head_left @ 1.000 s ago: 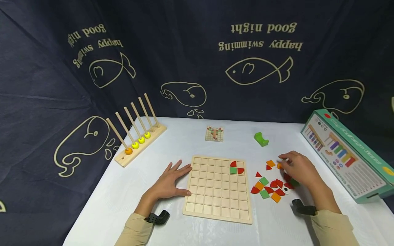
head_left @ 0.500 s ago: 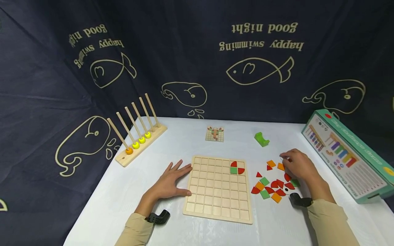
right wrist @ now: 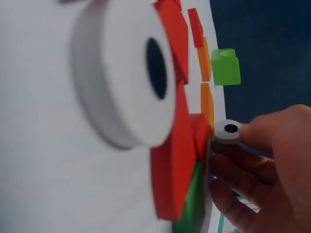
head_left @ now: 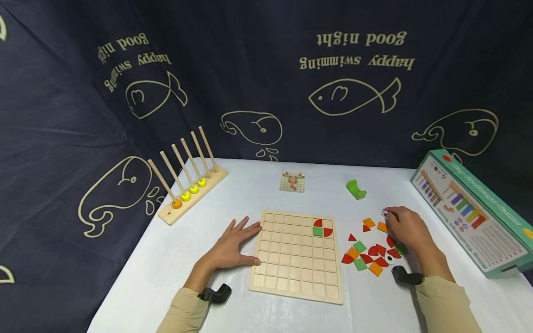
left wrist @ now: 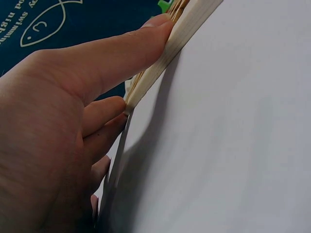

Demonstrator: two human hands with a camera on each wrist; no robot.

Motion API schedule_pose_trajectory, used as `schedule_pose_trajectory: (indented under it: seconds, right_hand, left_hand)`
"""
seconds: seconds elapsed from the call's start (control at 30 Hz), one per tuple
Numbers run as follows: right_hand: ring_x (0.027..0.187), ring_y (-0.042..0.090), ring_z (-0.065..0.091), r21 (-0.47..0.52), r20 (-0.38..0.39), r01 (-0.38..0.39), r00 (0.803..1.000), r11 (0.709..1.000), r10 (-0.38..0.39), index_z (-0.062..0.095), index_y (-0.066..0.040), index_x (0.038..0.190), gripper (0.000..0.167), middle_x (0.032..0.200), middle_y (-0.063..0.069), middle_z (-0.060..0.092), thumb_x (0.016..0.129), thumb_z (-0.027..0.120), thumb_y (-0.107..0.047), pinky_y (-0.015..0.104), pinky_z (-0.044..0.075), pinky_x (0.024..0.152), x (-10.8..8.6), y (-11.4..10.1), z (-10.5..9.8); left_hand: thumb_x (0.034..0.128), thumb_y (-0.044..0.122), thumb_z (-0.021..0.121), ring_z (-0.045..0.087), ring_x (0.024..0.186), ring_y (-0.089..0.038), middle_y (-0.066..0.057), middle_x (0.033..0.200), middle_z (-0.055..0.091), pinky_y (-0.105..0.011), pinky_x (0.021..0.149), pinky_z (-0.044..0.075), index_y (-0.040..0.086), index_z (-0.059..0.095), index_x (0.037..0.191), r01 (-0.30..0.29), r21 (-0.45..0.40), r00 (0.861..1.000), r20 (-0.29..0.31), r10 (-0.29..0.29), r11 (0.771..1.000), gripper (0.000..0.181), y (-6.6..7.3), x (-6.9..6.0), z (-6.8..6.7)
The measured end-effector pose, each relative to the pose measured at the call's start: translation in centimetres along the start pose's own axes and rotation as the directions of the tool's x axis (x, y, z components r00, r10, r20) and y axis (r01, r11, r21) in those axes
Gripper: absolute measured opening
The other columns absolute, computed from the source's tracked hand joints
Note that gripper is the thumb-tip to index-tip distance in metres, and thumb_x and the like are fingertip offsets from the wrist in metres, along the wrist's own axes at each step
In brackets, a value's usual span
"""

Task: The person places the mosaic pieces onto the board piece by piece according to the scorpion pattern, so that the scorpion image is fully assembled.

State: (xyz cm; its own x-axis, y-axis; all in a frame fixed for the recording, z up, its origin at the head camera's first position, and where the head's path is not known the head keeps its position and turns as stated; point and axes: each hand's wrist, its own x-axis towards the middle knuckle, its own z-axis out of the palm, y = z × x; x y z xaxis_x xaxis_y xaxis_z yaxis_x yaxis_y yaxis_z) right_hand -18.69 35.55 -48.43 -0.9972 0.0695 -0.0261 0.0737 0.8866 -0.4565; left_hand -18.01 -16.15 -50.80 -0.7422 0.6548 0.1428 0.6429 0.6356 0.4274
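Observation:
My left hand (head_left: 226, 247) rests with straight, spread fingers against the left edge of the square wooden grid board (head_left: 287, 259). In the left wrist view, its thumb (left wrist: 141, 46) presses the board's edge. Beyond the loose tiles, my right hand (head_left: 410, 230) pinches a white round eye piece (right wrist: 227, 130) with a black dot, between thumb and fingers. A second eye piece (head_left: 389, 259) lies among red, green and orange tiles (head_left: 376, 268) right of the board. Two red quarter-circles (head_left: 328, 232) and a green square (head_left: 318, 231) sit in the board's upper right cells.
A small pattern card (head_left: 292, 181) lies behind the board. Further right is a green arched block (head_left: 356, 190). The peg stand (head_left: 193, 196) with orange and yellow beads stands at the left, a teal game box (head_left: 470, 212) at the right. A dark printed curtain (head_left: 258, 83) hangs behind.
My right hand has shifted off the orange square by the far tiles, and the white eye piece now shows at its fingertips. My left hand has stayed against the board.

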Motion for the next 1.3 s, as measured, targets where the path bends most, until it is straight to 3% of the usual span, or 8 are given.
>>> schedule_pose_trajectory:
  seconds: [0.2, 0.53, 0.9, 1.1, 1.3]
  right_hand:
    - [0.095, 0.040, 0.050, 0.011, -0.025, -0.029, 0.999, 1.000, 0.030, 0.059, 0.004, 0.123, 0.034, 0.114, 0.028, 0.054, 0.098, 0.048, -0.015, 0.064, 0.042, 0.089, -0.35, 0.12, 0.18]
    - [0.084, 0.033, 0.051, -0.004, -0.039, 0.030, 0.999, 1.000, -0.030, 0.065, 0.007, 0.115, 0.040, 0.098, 0.021, 0.056, 0.087, 0.070, -0.022, 0.054, 0.049, 0.079, -0.45, 0.02, -0.01]
    - [0.088, 0.036, 0.052, 0.010, 0.015, -0.058, 0.998, 0.998, 0.058, 0.064, 0.006, 0.117, 0.047, 0.100, 0.022, 0.059, 0.086, 0.074, -0.028, 0.055, 0.049, 0.080, -0.25, 0.09, -0.26]
    - [0.087, 0.034, 0.053, 0.008, 0.006, -0.024, 1.000, 1.000, 0.024, 0.065, 0.005, 0.116, 0.042, 0.101, 0.022, 0.060, 0.085, 0.073, -0.023, 0.054, 0.049, 0.079, -0.16, -0.02, -0.10]
    - [0.087, 0.030, 0.052, 0.064, 0.036, 0.031, 0.999, 0.997, -0.033, 0.062, 0.002, 0.124, 0.045, 0.107, 0.019, 0.058, 0.087, 0.072, -0.021, 0.045, 0.052, 0.077, -0.21, -0.54, 0.15]
  left_hand:
    - [0.0728, 0.072, 0.065, 0.014, 0.144, -0.029, 0.005, 0.153, 0.033, -0.053, 0.115, 0.003, 0.017, 0.039, 0.149, 0.010, 0.012, 1.000, 0.009, -0.010, 1.000, 0.097, 0.03, 0.02, 0.01]
    - [0.0735, 0.070, 0.066, 0.014, 0.144, -0.031, 0.005, 0.153, 0.033, -0.054, 0.114, 0.003, 0.016, 0.039, 0.149, 0.005, 0.014, 1.000, 0.010, -0.005, 1.000, 0.097, 0.05, -0.01, -0.15]
    - [0.0738, 0.071, 0.065, 0.014, 0.144, -0.031, 0.004, 0.153, 0.033, -0.053, 0.115, 0.003, 0.016, 0.039, 0.149, -0.004, 0.015, 1.000, 0.010, 0.004, 1.000, 0.097, 0.00, 0.17, 0.04]
    - [0.0739, 0.069, 0.066, 0.014, 0.144, -0.032, 0.002, 0.153, 0.034, -0.054, 0.114, 0.002, 0.014, 0.039, 0.149, -0.004, 0.003, 1.000, 0.011, 0.004, 1.000, 0.097, 0.15, 0.13, -0.08]
    - [0.0738, 0.069, 0.067, 0.014, 0.144, -0.032, 0.001, 0.153, 0.034, -0.054, 0.114, 0.002, 0.014, 0.039, 0.149, 0.001, 0.001, 1.000, 0.013, -0.001, 1.000, 0.097, 0.20, 0.08, -0.10]
